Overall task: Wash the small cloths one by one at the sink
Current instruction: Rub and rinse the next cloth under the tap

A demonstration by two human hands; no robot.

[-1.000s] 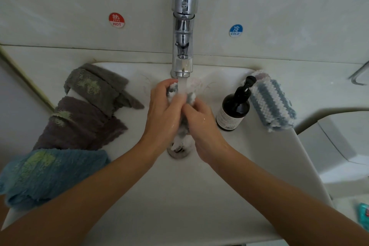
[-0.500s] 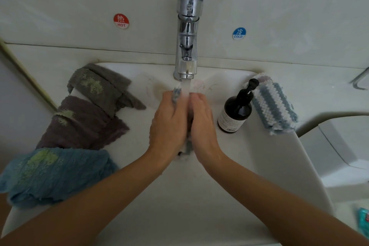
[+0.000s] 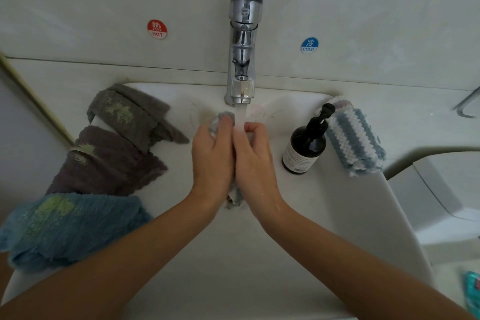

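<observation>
Head view, grey-white cloth bunched, wet, between hands

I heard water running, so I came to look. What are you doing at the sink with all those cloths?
A person is washing a small grey cloth under the running tap. The left hand and right hand grip it together in the stream. Three stained cloths, grey, brown and blue, wait on the sink's left edge. A striped cloth lies on the right by a dark pump bottle.
</observation>
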